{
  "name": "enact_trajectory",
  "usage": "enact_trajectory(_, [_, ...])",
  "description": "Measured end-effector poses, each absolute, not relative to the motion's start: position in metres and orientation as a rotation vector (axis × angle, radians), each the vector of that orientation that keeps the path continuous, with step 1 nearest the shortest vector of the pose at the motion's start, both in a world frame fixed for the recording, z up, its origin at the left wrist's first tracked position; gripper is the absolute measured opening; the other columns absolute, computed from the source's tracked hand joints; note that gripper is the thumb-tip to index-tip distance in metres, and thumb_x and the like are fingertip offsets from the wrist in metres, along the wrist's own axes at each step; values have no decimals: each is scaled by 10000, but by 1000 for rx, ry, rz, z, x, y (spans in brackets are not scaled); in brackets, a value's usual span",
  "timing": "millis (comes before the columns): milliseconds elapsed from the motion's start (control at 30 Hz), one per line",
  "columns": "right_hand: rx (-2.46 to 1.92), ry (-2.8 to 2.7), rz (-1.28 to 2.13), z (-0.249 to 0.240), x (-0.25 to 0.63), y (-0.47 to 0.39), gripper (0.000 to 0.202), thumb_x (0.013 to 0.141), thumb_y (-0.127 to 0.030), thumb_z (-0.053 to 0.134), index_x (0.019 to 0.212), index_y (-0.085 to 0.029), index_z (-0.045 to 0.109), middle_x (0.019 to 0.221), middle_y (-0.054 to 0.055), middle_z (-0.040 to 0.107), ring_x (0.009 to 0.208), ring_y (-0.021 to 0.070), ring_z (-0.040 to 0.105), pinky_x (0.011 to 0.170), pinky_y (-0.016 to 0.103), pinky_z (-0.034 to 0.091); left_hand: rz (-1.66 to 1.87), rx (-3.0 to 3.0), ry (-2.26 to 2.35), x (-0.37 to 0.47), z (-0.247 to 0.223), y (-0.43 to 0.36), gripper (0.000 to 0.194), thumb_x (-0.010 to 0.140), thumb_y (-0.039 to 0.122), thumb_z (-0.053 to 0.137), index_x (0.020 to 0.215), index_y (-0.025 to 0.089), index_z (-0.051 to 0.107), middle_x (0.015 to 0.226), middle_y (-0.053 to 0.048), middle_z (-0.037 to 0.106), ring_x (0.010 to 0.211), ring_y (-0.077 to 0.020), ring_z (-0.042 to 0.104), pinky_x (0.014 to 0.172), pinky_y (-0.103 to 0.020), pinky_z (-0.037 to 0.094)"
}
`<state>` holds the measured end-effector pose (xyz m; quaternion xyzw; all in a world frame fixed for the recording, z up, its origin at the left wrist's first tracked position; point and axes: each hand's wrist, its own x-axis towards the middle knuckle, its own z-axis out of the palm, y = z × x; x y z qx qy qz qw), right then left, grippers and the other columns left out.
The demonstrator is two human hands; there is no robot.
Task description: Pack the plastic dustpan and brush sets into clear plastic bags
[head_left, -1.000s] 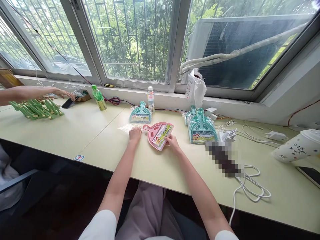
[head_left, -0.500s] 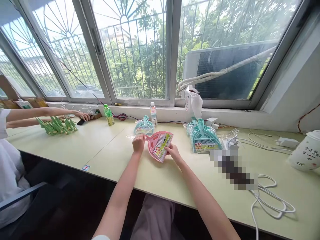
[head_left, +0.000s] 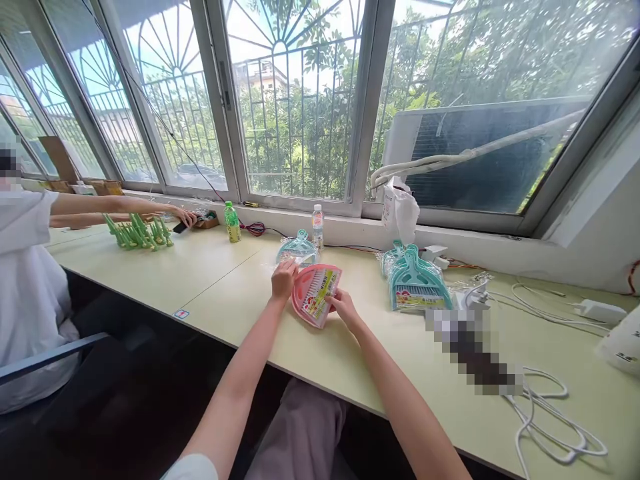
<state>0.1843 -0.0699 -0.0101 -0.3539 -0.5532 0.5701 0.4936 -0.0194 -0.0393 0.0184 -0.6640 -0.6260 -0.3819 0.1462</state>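
Observation:
A pink dustpan and brush set (head_left: pixel 316 293) with a printed label is held tilted above the pale green table. My left hand (head_left: pixel 284 280) is closed around its handle end, with bits of clear plastic wrap beside the fingers. My right hand (head_left: pixel 343 308) pinches the lower right edge, thumb on the label. Behind my left hand lies a wrapped teal dustpan set (head_left: pixel 297 247). More teal sets (head_left: pixel 419 283) are stacked to the right of my right hand.
A green bottle (head_left: pixel 233 223) and a clear bottle (head_left: pixel 318 228) stand near the window. Green plastic stalks (head_left: pixel 137 233) are at left, beside another person's arms. White cables (head_left: pixel 565 427), a blurred-out object, and a white cup (head_left: pixel 623 340) are at right.
The view has turned slightly left. My left hand has tipped the handle end, now largely covered by my fingers. My right hand still grips the edge.

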Motion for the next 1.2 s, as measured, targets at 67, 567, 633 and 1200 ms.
enact_trajectory(67, [-866, -1285, 1362, -9, 184, -69, 213, 637, -239, 661, 838, -171, 658, 760, 35, 736, 657, 205, 704, 524, 299, 594, -1103, -1947, -1753, -18, 19, -40, 338, 975, 297, 384, 1106, 216, 685, 1267, -64, 635, 1181, -207, 559, 991, -349, 459])
enact_trajectory(567, [-902, -1102, 1385, 2, 205, -62, 210, 659, -222, 693, 855, -171, 640, 755, 29, 725, 632, 184, 684, 579, 324, 607, -1518, -2041, -1556, 7, 12, -36, 337, 961, 356, 422, 1103, 219, 695, 1150, -87, 686, 1116, -254, 564, 965, -392, 440])
enact_trajectory(633, [-894, -1102, 1383, 3, 207, -61, 213, 651, -230, 709, 845, -175, 640, 754, 23, 721, 640, 179, 680, 576, 313, 603, -1562, -2113, -1505, 9, 17, -40, 318, 952, 357, 440, 1093, 236, 699, 1174, -79, 674, 1162, -245, 538, 1022, -390, 402])
enact_trajectory(1200, [-754, -919, 1253, 4, 202, -67, 351, 619, -349, 754, 896, -176, 624, 935, 71, 709, 787, 208, 676, 683, 357, 593, -3197, -1215, -1884, -27, 29, -21, 503, 911, 510, 475, 1332, 236, 440, 1437, -120, 449, 1328, -236, 444, 1077, -410, 361])
